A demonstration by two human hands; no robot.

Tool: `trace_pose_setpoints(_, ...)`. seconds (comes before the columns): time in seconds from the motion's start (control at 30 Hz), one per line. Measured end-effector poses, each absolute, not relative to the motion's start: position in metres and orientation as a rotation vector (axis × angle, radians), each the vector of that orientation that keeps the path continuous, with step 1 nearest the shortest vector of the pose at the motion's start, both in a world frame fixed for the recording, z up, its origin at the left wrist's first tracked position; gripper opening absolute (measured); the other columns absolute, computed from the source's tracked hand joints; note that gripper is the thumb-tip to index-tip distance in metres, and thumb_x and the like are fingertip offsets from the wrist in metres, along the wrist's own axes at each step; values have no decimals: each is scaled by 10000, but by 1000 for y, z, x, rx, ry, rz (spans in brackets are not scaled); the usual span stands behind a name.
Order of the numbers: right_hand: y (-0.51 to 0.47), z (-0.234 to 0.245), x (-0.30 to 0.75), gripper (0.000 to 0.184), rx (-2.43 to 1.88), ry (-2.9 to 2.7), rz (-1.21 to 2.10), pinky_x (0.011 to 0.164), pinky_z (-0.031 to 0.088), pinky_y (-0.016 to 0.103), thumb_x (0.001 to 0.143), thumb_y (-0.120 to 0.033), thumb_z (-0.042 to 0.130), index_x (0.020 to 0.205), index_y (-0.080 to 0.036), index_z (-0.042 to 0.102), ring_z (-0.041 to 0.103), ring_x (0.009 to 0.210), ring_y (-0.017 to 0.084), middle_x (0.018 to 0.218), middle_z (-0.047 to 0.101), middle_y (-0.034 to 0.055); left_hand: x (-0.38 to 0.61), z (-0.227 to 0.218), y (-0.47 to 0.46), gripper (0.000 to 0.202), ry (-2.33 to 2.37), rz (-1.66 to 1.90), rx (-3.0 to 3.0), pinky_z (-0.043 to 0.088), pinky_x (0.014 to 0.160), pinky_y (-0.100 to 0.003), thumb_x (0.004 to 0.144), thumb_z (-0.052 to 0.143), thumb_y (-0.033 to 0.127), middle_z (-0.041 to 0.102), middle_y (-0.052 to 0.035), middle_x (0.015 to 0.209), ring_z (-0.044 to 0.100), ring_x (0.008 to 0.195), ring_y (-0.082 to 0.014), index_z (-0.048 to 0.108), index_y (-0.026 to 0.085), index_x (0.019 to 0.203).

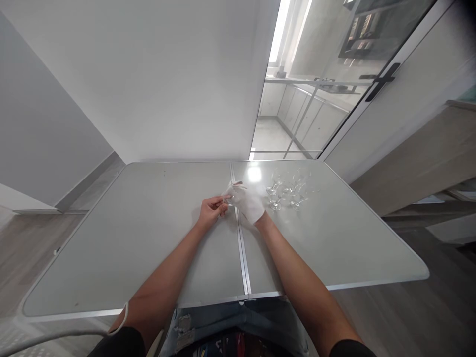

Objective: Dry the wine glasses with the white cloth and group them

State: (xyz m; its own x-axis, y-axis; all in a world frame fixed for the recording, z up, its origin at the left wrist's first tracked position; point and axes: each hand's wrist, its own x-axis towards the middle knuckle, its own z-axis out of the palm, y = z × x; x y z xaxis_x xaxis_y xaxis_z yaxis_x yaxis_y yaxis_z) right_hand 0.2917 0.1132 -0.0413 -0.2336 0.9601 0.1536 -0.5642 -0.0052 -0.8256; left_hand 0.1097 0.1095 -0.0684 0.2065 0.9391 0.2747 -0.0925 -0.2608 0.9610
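Over the middle of the table, my left hand (211,212) pinches a small clear glass (229,200) between thumb and fingers. My right hand (248,202), covered by a white glove that reaches the wrist, closes around the other side of the same glass. Most of the glass is hidden between the two hands, so its full shape is not visible. To the right of my right hand stand several clear stemmed glasses (275,203) in a group.
The pale folding table (148,238) has a metal seam (241,253) running down its middle. A white wall (178,99) rises behind it. At the back right is a glass-panelled door (308,99) with a black handle (383,82). A white cable (74,335) lies near my left arm.
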Motion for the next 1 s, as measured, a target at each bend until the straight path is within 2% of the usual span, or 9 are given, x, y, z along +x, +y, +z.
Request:
trace_pose_setpoints(0.13, 108, -42, 279, 447, -563, -916, 1653, 724, 586, 366, 789, -519, 660, 1155, -262, 654, 693, 873, 237, 971, 730, 42, 113, -77, 112, 501, 834, 1092, 1547, 406, 498, -243, 844, 668, 601, 573, -26, 574, 511, 507, -107, 698, 123, 698)
trace_pose_setpoints(0.23, 105, -49, 279, 490, -577, -895, 1688, 585, 565, 342, 754, -548, 700, 1136, -251, 623, 667, 663, 213, 778, 693, 10, 113, -81, 113, 542, 757, 949, 1522, 429, 517, -251, 856, 629, 636, 595, -44, 578, 526, 509, -114, 666, 125, 678)
trace_pose_setpoints(0.33, 100, -50, 285, 671, -526, -922, 1666, 520, 535, 299, 636, -464, 850, 1206, -273, 553, 637, 585, 175, 830, 688, -9, 112, -81, 111, 570, 676, 763, 1352, 445, 507, -269, 838, 623, 674, 585, -49, 552, 511, 468, -117, 650, 121, 705)
trace_pose_setpoints(0.43, 95, -46, 288, 818, -491, -980, 1679, 502, 532, 283, 540, -325, 920, 1241, -312, 498, 636, 608, 166, 948, 684, -5, 111, -79, 108, 563, 639, 680, 1254, 476, 520, -302, 811, 651, 673, 548, -38, 517, 501, 449, -124, 573, 146, 628)
trace_pose_setpoints(0.57, 96, -42, 282, 702, -557, -937, 1570, 550, 549, 276, 595, -320, 878, 1193, -306, 510, 622, 681, 167, 943, 664, -6, 116, -78, 106, 527, 755, 845, 1480, 395, 484, -257, 852, 616, 623, 532, -21, 521, 478, 466, -113, 542, 160, 610)
trace_pose_setpoints(0.67, 99, -41, 275, 612, -606, -856, 1405, 638, 549, 257, 618, -304, 854, 1143, -286, 539, 624, 751, 159, 925, 651, -12, 119, -77, 105, 378, 955, 1027, 1846, 360, 511, -247, 901, 577, 428, 530, -8, 539, 444, 496, -105, 585, 162, 633)
trace_pose_setpoints(0.8, 101, -41, 272, 480, -701, -824, 1283, 658, 515, 248, 645, -299, 831, 1048, -260, 574, 608, 730, 140, 865, 632, -27, 122, -76, 102, 139, 1127, 1256, 2118, 383, 558, -257, 825, 601, 256, 602, -26, 633, 485, 560, -127, 659, 177, 727)
trace_pose_setpoints(0.9, 102, -43, 278, 431, -697, -866, 1299, 604, 480, 237, 631, -308, 826, 989, -242, 596, 576, 677, 134, 801, 607, -29, 123, -74, 100, 231, 1065, 1183, 2031, 364, 520, -247, 844, 604, 293, 566, -17, 573, 459, 520, -115, 615, 175, 646)
trace_pose_setpoints(1.0, 102, -47, 288, 441, -634, -898, 1421, 539, 459, 236, 599, -338, 822, 958, -251, 581, 545, 616, 136, 739, 575, -38, 125, -72, 98, 394, 867, 947, 1691, 375, 483, -241, 879, 623, 439, 508, 0, 504, 450, 466, -101, 556, 163, 605)
